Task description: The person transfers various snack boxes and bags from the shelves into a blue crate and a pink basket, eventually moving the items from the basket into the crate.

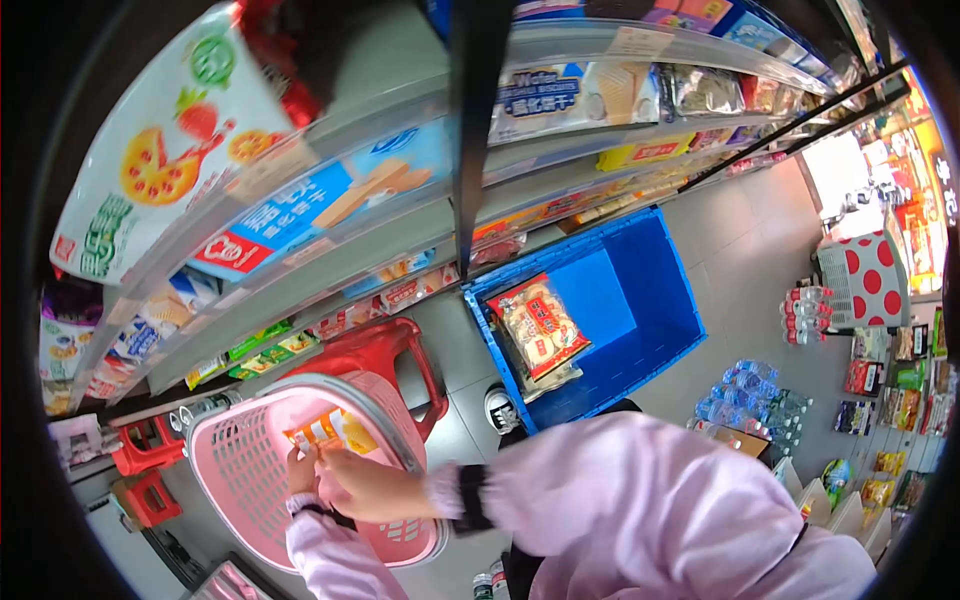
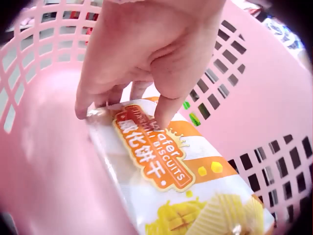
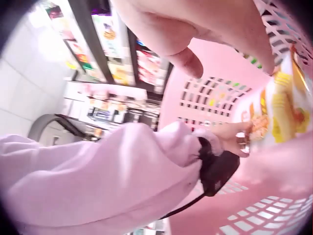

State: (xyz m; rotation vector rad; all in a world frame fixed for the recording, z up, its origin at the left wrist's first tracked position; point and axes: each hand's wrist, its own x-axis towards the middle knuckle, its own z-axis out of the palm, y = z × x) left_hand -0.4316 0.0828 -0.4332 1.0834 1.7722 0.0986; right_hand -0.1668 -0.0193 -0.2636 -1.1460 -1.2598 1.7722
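Inside the pink basket [image 1: 235, 450], an orange-and-white wafer packet [image 1: 350, 430] [image 2: 161, 161] [image 3: 281, 112] lies tilted. The left hand [image 1: 302, 472] [image 2: 151, 49] [image 3: 232, 137] pinches one end of it, thumb on the printed face and fingers at the edge. The right hand [image 1: 370, 487] [image 3: 200, 24] is over the basket beside the left one, its thumb apart from the packet and its fingers extended near the packet's far end. Whether those fingertips touch the packet cannot be made out.
A blue crate [image 1: 650, 290] holding red snack bags [image 1: 540, 325] stands right of the basket. Snack shelves [image 1: 370, 200] run along the left and top. A red stool [image 1: 425, 375] is behind the basket; bottled water [image 1: 745, 400] stands on the floor at right.
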